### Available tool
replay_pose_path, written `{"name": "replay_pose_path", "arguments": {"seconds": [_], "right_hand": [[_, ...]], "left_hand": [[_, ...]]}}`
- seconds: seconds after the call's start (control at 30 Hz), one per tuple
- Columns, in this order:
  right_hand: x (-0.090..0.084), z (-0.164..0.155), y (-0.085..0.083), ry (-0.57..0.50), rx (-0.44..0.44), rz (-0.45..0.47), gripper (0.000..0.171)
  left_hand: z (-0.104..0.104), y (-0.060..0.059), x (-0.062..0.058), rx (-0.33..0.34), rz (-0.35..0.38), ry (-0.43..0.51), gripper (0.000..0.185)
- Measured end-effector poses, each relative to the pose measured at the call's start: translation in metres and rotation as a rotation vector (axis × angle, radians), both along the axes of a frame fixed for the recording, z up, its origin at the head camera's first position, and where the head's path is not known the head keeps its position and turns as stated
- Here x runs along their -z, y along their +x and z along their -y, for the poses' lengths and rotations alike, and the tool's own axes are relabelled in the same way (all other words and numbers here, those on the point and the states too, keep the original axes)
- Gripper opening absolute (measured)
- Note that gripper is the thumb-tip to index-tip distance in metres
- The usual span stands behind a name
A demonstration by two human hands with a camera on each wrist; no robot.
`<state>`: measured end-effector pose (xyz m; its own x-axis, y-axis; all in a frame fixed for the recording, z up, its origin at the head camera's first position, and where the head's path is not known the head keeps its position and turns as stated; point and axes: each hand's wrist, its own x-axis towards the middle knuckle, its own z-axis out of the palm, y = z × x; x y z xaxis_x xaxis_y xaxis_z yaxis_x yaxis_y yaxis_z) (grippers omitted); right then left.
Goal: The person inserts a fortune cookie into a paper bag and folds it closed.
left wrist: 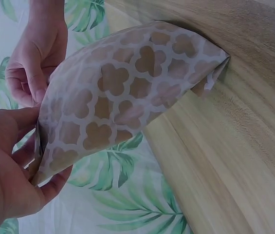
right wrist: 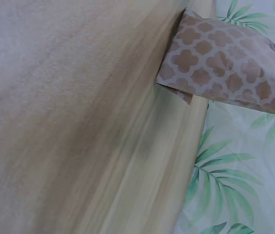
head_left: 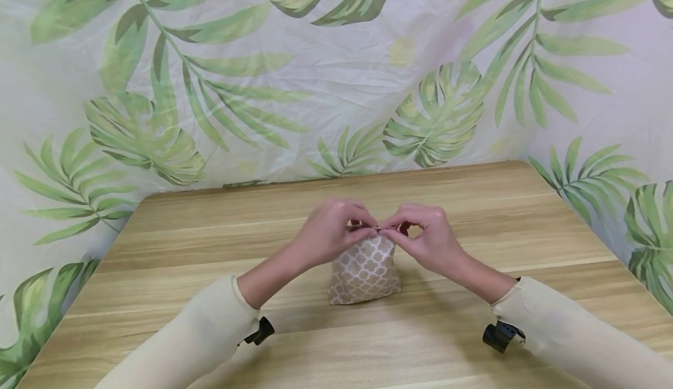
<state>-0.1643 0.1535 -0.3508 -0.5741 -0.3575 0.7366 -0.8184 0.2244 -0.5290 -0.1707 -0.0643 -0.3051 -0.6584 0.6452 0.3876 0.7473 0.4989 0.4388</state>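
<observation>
A small paper bag (head_left: 364,272), tan with a white lattice pattern, stands upright on the wooden table. Both hands are at its top edge. My left hand (head_left: 333,231) pinches the left part of the rim between thumb and fingers. On the other side my right hand (head_left: 427,238) pinches the right part, its fingertips close to those of the left. In the left wrist view the patterned side of the bag (left wrist: 122,87) bulges outward and its top is drawn nearly flat. What is inside the bag is hidden.
The wood-grain table (head_left: 210,249) reaches back to a wall covering (head_left: 336,73) printed with green leaves. Black wrist cameras (head_left: 502,336) hang under both cream sleeves (head_left: 583,330), low over the tabletop.
</observation>
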Motion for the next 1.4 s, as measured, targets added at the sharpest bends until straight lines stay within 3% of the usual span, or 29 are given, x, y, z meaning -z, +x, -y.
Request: {"name": "replay_pose_path", "arguments": {"seconds": [0.17,0.4,0.77,0.97,1.23,1.4], "right_hand": [[0.001,-0.001,0.001,-0.002,-0.001,0.008,0.024],[0.002,-0.007,0.003,-0.049,-0.03,0.055,0.025],[0.003,-0.01,0.003,-0.072,-0.051,0.094,0.025],[0.007,-0.013,0.002,-0.082,-0.042,0.105,0.025],[0.006,-0.014,0.001,-0.103,-0.043,0.152,0.02],[0.006,-0.014,0.0,-0.099,-0.031,0.182,0.02]], "left_hand": [[0.003,0.0,0.001,0.008,-0.023,-0.023,0.005],[0.02,-0.004,0.006,0.032,0.074,0.012,0.007],[0.031,-0.002,0.013,0.052,-0.012,0.093,0.003],[0.038,-0.002,0.015,0.025,0.003,0.072,0.002],[0.042,-0.006,0.016,0.074,0.026,0.105,0.01],[0.044,-0.007,0.016,0.072,0.055,0.106,0.015]]}}
